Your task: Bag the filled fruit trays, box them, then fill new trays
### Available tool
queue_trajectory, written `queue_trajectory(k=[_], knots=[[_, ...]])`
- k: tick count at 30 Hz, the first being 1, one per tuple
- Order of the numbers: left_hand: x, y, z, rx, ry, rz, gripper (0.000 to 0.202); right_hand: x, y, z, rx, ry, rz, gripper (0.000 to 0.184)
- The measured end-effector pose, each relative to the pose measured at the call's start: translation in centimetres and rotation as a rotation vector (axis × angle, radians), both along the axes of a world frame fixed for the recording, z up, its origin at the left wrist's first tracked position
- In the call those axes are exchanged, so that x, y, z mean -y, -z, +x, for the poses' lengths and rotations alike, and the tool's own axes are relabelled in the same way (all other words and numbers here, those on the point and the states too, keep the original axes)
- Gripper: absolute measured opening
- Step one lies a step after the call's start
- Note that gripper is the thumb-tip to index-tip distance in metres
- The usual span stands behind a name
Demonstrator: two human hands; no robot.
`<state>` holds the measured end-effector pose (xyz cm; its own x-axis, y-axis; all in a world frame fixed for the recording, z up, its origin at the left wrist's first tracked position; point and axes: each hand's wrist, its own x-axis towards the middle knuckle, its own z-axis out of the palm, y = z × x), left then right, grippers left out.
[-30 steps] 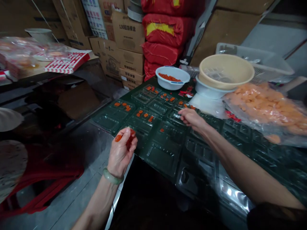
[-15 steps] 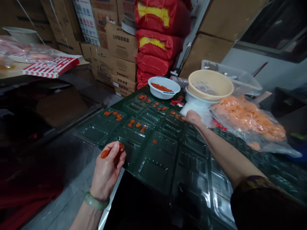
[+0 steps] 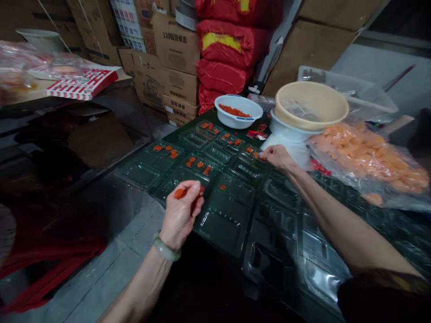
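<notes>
My left hand (image 3: 183,208), with a pale green bangle (image 3: 166,247) on the wrist, is closed round several orange-red carrot slices (image 3: 179,194). It hovers over the near edge of the clear plastic trays (image 3: 224,222). Farther off, my right hand (image 3: 279,157) reaches across the table, its fingertips pinched at a carrot slice (image 3: 261,155) in the upper compartment of one tray. Several trays at the far left hold small groups of slices in their top compartments. In the middle tray lies a single slice (image 3: 222,187).
A white basin (image 3: 239,120) of carrot slices stands at the table's far end. Right of it, a cream basin (image 3: 311,107) sits on a white one, near a bag of pale orange slices (image 3: 373,157). Cardboard boxes (image 3: 177,54) and red bundles (image 3: 224,76) are stacked behind.
My left hand has moved right and up over the trays, still holding slices. The right hand's fingers stay at the same tray and now show more clearly. The view has shifted slightly.
</notes>
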<state>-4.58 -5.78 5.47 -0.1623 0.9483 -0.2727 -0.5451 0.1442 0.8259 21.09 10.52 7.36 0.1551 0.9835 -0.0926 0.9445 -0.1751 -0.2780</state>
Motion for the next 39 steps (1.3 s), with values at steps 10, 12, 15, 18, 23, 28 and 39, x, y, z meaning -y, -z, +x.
queue_trajectory(k=[10, 12, 15, 18, 23, 28, 39], knots=[[-7.4, 3.4, 4.4, -0.638, 0.239, 0.222, 0.013, 8.1, 2.0, -7.0, -0.336, -0.262, -0.003, 0.016], [-7.8, 3.4, 4.7, -0.669, 0.264, 0.203, 0.01, 7.9, 2.0, -6.7, -0.381, -0.193, 0.003, 0.016], [-7.4, 2.3, 4.3, -0.522, 0.212, 0.132, 0.011, 7.8, 2.1, -6.1, -0.455, -0.142, 0.026, 0.017], [-6.0, 0.8, 3.2, -0.2, 0.204, 0.058, 0.015, 8.1, 2.5, -5.8, -0.457, -0.123, 0.033, 0.018], [-3.7, -0.3, 1.9, 0.019, 0.204, 0.009, 0.028, 8.2, 3.3, -6.0, -0.546, -0.091, 0.0, 0.016], [-2.8, -0.6, 1.9, 0.202, 0.255, -0.099, 0.021, 7.9, 2.7, -4.8, -0.743, 0.022, -0.07, 0.013], [-2.4, -0.5, 4.0, 0.095, 0.368, 0.033, 0.026, 10.6, 2.5, -3.2, -0.124, -0.467, 0.124, 0.022]])
